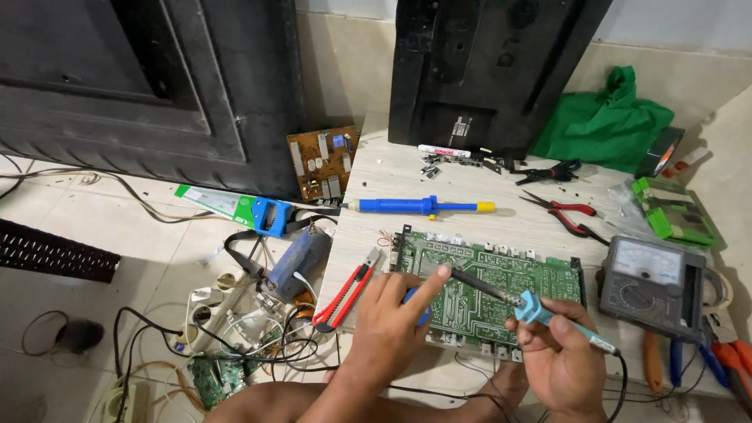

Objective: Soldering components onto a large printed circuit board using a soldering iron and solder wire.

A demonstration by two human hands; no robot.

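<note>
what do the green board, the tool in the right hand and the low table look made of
Green circuit board: likely fibreglass laminate, glossy green coat, with silvery solder dots.
Soldering iron in the right hand: light blue handle, probably plastic; dark metal shaft.
Table: pale wood-grain surface, perhaps laminate.

The left hand covers the near-left corner of the green printed circuit board and most of a blue object in its palm, the orange-and-blue-handled pliers at the low table's near-right corner run off the picture's edge, and the soldering tip is too small to judge.
</note>
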